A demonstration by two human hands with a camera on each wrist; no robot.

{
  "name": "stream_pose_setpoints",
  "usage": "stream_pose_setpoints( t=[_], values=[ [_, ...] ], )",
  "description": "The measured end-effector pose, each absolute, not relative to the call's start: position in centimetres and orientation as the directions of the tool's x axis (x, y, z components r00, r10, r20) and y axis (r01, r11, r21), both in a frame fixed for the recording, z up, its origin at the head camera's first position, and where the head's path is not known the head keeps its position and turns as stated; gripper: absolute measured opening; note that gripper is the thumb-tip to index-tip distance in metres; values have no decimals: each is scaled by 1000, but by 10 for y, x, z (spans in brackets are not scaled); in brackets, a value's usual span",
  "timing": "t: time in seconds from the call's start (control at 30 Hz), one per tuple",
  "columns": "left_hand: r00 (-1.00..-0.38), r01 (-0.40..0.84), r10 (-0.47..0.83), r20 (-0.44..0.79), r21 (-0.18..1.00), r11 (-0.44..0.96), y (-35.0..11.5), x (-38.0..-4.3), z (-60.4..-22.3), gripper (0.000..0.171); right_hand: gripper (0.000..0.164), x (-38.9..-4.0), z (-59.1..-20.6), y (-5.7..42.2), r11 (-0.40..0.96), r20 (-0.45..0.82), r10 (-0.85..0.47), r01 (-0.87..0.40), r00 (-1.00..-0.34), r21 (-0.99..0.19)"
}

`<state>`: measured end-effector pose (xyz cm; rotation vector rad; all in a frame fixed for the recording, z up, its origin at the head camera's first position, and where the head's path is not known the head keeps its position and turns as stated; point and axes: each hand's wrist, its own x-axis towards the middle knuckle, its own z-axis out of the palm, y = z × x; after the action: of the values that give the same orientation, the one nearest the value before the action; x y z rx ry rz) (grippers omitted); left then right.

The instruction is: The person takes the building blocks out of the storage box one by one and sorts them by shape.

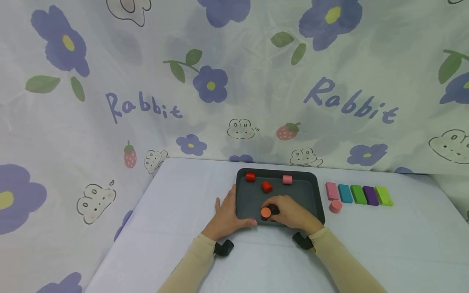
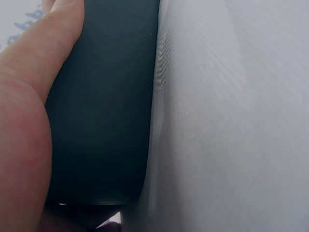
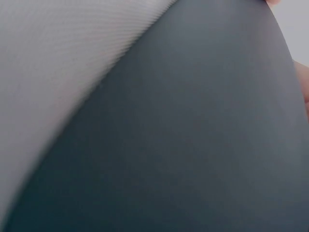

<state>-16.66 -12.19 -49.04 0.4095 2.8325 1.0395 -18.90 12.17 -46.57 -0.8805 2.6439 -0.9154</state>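
With the right hand point(image 1: 288, 212) pinching the orange cylinder point(image 1: 266, 213) between thumb and fingers at the near side of the tray point(image 1: 317, 191), apply only light pressure and level the piece before release, since a tilted cylinder is likely to roll; its contact with the tray floor cannot be determined. Brace the left hand point(image 1: 229, 213), spread wide around the near left corner, to limit sliding on the surface point(image 1: 264, 260). Allow clearance from the red cylinders point(image 1: 267, 187) and pink cylinder point(image 1: 287, 180) farther back in the tray.
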Motion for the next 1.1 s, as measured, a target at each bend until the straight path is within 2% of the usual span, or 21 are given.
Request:
stream_pose_setpoints(
  t=[0.57, 1.1],
  values=[
    [-959, 200, 282, -26, 642, 740, -124, -173, -485, 133, 36, -187, -454, 131, 652, 5, -524, -405, -852, -642],
    [-959, 204, 283, -18, 651, 731, -124, -174, -485, 133, 32, -174, -454, 152, 636, 95, -492, -432, -866, -639]
  ],
)
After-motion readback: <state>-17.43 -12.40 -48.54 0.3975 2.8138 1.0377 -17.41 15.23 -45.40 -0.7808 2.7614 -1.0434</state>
